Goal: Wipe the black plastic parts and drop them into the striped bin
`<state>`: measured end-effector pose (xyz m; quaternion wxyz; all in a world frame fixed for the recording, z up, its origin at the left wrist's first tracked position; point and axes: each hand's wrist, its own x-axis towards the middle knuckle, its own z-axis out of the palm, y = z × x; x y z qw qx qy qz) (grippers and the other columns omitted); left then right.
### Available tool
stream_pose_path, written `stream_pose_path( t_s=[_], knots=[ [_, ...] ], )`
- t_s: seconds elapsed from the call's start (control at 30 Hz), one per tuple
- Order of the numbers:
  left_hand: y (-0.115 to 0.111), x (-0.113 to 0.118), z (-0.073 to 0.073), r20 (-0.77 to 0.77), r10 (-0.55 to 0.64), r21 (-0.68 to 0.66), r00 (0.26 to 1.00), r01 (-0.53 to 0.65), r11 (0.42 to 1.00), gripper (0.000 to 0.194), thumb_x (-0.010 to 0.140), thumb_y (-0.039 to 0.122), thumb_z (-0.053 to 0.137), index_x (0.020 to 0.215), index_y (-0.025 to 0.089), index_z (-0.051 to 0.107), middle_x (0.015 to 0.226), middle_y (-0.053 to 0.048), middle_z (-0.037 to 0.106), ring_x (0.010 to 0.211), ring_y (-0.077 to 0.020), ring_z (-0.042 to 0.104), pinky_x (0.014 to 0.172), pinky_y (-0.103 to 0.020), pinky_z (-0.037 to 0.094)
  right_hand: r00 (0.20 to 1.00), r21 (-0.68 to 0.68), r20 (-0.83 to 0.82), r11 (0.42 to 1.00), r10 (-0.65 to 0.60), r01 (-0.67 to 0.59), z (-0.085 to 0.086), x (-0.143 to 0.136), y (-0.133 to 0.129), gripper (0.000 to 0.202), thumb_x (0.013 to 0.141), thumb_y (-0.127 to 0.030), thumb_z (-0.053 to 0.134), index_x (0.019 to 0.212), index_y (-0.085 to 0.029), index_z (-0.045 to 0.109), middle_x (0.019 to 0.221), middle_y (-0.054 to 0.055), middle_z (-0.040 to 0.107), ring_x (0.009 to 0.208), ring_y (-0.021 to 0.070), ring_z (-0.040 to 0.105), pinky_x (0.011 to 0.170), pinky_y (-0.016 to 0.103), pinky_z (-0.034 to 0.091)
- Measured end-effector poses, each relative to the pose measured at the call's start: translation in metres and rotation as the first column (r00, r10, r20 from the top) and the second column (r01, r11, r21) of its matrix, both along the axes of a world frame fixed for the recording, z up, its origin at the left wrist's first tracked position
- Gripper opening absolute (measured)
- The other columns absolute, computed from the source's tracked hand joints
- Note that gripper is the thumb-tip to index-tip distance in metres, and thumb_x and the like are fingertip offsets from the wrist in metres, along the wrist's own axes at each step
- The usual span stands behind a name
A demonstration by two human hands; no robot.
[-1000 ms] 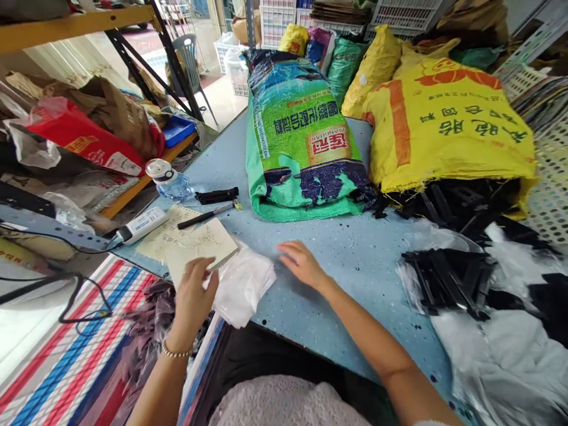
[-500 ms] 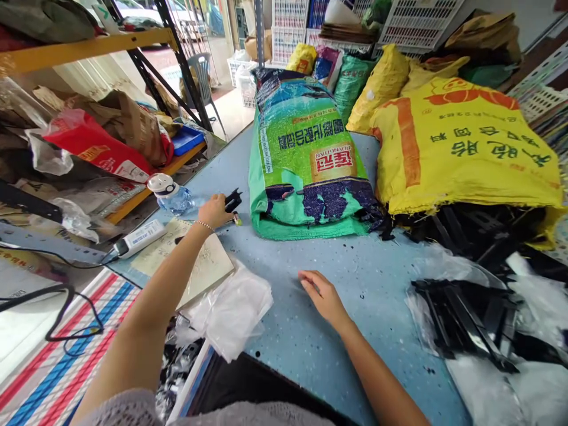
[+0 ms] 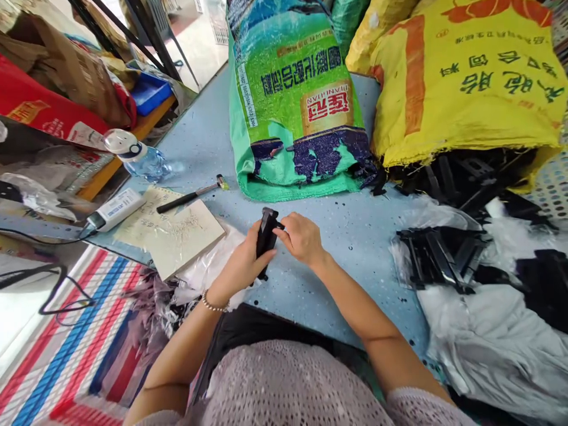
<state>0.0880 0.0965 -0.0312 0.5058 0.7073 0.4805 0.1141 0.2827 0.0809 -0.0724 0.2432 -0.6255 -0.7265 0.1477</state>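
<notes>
Near the table's front edge, my left hand [image 3: 242, 263] is wrapped round a black plastic part [image 3: 266, 236], which stands roughly upright. My right hand [image 3: 302, 236] is closed in a pinch at the upper right side of that part, with its fingertips on a small black projection. A beaded bracelet is on my left wrist. To the left, a tool with a black handle [image 3: 177, 202] lies beside a pale board [image 3: 184, 236] with small marks or bits on it. A crumpled clear plastic bag [image 3: 204, 260] lies partly under my left hand.
A green sack [image 3: 302, 106] and a yellow sack [image 3: 465, 89] stand at the back of the blue table [image 3: 355, 231]. Black parts [image 3: 444, 254] and white bags [image 3: 479, 337] lie at right. A water bottle [image 3: 142, 160] and a white tube-shaped device [image 3: 116, 208] are at left.
My left hand has come back from the far left to the front centre with the black part. My right hand has moved up to it and closed. The view has tilted down.
</notes>
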Motion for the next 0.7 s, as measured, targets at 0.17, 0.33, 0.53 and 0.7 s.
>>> stream_pose_path(
  t_s=[0.17,0.33,0.53,0.7],
  knots=[
    [-0.014,0.017,-0.017,0.154,0.145,-0.100,0.977,-0.131,0.986,0.058,0.104,0.045,0.042,0.156,0.021,0.028,0.149,-0.014,0.051,0.130,-0.0260,0.056,0.109,-0.039,0.045,0.982,-0.211,-0.103,0.968,-0.158,0.133,0.000,0.004,-0.018,0.056,0.109,-0.053,0.018,0.083,-0.022,0.056,0.070,0.002,0.061,0.064,0.0171,0.056,0.062,0.030,0.033],
    [-0.014,0.018,-0.036,0.192,0.313,-0.073,0.930,-0.304,0.950,0.056,0.104,0.050,0.041,0.152,0.021,0.036,0.151,-0.013,0.050,0.137,-0.0254,0.049,0.116,-0.040,0.037,0.985,-0.125,-0.080,0.979,0.153,-0.162,0.009,-0.021,-0.072,0.051,0.107,-0.054,0.030,0.083,-0.020,0.058,0.076,0.006,0.065,0.071,0.0189,0.058,0.066,0.031,0.034],
    [-0.036,0.025,-0.057,-0.036,0.271,-0.205,0.962,-0.273,0.940,0.056,0.102,0.057,0.039,0.141,0.018,0.050,0.093,-0.010,0.072,0.081,-0.0250,0.070,0.078,-0.036,0.052,0.996,-0.364,-0.064,0.928,0.058,-0.077,-0.007,0.002,-0.055,0.042,0.109,-0.043,0.033,0.087,-0.022,0.062,0.076,0.003,0.066,0.068,0.0173,0.056,0.063,0.029,0.032],
    [-0.084,0.051,-0.059,-0.223,-0.050,-0.133,0.974,0.021,0.991,0.052,0.101,0.050,0.043,0.138,0.017,0.058,0.069,-0.008,0.066,0.060,-0.0279,0.065,0.065,-0.038,0.049,0.819,-0.254,0.371,0.801,-0.437,0.543,-0.040,0.126,0.047,0.036,0.103,-0.017,0.034,0.122,-0.010,0.064,0.125,0.022,0.062,0.113,0.0300,0.053,0.090,0.038,0.041]
  ],
)
